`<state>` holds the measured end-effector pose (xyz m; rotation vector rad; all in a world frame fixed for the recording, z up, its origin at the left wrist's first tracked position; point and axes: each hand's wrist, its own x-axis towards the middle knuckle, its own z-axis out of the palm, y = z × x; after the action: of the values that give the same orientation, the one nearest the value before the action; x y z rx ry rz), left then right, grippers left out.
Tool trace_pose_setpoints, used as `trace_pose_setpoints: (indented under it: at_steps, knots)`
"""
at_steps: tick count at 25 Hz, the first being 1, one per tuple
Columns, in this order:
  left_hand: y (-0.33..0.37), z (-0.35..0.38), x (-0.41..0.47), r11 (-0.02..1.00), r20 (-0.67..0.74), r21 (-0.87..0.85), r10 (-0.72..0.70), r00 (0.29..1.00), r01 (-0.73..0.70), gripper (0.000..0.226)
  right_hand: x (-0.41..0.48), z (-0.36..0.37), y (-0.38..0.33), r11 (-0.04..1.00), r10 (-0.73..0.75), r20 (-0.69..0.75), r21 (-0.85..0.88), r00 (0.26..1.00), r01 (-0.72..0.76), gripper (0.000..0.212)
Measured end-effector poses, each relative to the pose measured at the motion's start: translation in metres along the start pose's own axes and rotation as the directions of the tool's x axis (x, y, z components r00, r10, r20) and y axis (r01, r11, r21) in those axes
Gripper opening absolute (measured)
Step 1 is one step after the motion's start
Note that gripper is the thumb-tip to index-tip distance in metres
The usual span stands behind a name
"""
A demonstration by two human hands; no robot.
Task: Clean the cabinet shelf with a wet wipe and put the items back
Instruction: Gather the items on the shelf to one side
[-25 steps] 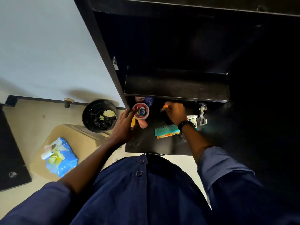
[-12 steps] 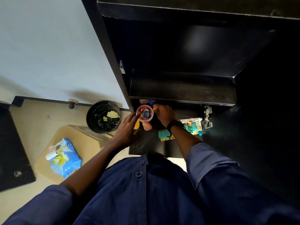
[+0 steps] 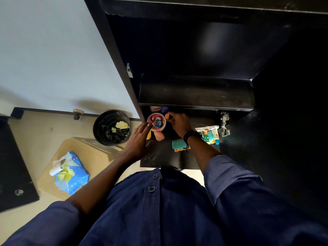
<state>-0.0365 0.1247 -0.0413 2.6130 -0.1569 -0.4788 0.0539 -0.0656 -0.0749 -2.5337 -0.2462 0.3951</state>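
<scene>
Head camera, looking straight down. The round black plastic bin (image 3: pixel 103 119) at left of centre has crumpled yellowish wipes (image 3: pixel 122 124) and dark scraps in it. Below it, lower left, a brown cardboard box (image 3: pixel 95 153) carries the blue wet wipe pack (image 3: pixel 71 176) with a small white tube (image 3: pixel 55 170) lying on top.

Mid-frame is the black lower cabinet shelf (image 3: pixel 165 157), and it's got stuff on it. A round red tub with a colourful label on its lid (image 3: pixel 156 124) sits at the shelf's left end, with a pink blob-shaped thing (image 3: pixel 159 135) just below it. The left hand (image 3: pixel 137 141) is flat-ish, fingers straight, tips touching the tub's left rim and gripping nothing. The right hand (image 3: pixel 179 123), black bead bracelet (image 3: pixel 192 135) on the wrist, is curled around a small orange-tipped item (image 3: pixel 167 115) just right of the tub. Can't tell what that item is.

The right forearm partly covers a teal comb (image 3: pixel 178 143) and some toothpaste tubes (image 3: pixel 209 134). A black upper shelf (image 3: pixel 195 95) overhangs the back of the lower one, hiding what's behind the tub.
</scene>
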Motion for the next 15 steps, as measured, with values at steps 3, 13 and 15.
trace_pose_setpoints:
  at_steps: [3, 13, 15]
  knots:
    - [0.004, 0.002, -0.001, 1.0, -0.005, 0.007, 0.006, 1.0, -0.005, 0.073, -0.01, 0.0, 0.009, 0.996, 0.079, -0.023, 0.047, 0.997, -0.078, 0.037]
    - [0.032, 0.018, -0.004, 0.994, -0.062, 0.021, 0.106, 0.992, -0.105, 0.072, -0.07, -0.017, 0.086, 0.971, 0.213, 0.092, -0.129, 0.973, -0.2, 0.053]
    - [0.037, 0.022, -0.003, 0.992, -0.053, 0.026, 0.126, 0.991, -0.125, 0.071, -0.074, -0.015, 0.096, 0.964, 0.245, 0.023, -0.116, 0.969, -0.241, 0.051]
